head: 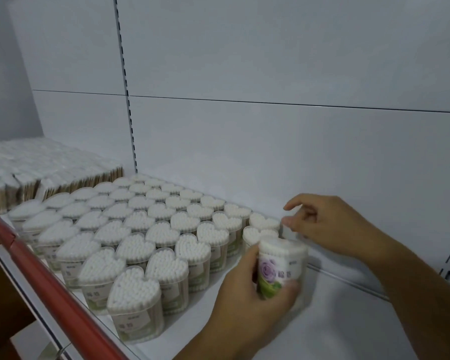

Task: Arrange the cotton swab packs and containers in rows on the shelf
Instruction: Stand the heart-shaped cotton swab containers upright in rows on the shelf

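- Left hand point(247, 289): wrapped round a clear plastic heart-shaped cotton swab container with a purple flower label point(278, 268), thumb on its left side, fingers curled round the lower right.
- Held container: roughly upright, white swab tips on top, at the right edge of the arranged block and just near of the block's last two containers; base on the shelf or lifted, cannot tell (motion blur there).
- Right hand point(330, 227): farther back and to the right, fingers loosely bent, thumb and forefinger apart, nothing pinched between them.
- Right fingertips point(286, 222): just beside the rightmost far container point(264, 220); touching it or not, unclear.
- Rows of matching clear heart-shaped containers point(140, 229): standing close together, swab tips up, in slanting lines from the near edge to the far wall, left of both hands.
- Flat packs of wooden-stick cotton swabs point(50, 175): packed tight at the far left, beyond the containers, blurred.
- White shelf board point(218, 331): under the containers and both hands.
- Red rail point(50, 281): along the shelf's near edge, slanting from the left down to the bottom.
- White back panel point(270, 141): behind everything, with a slotted metal upright point(126, 100) left of centre.
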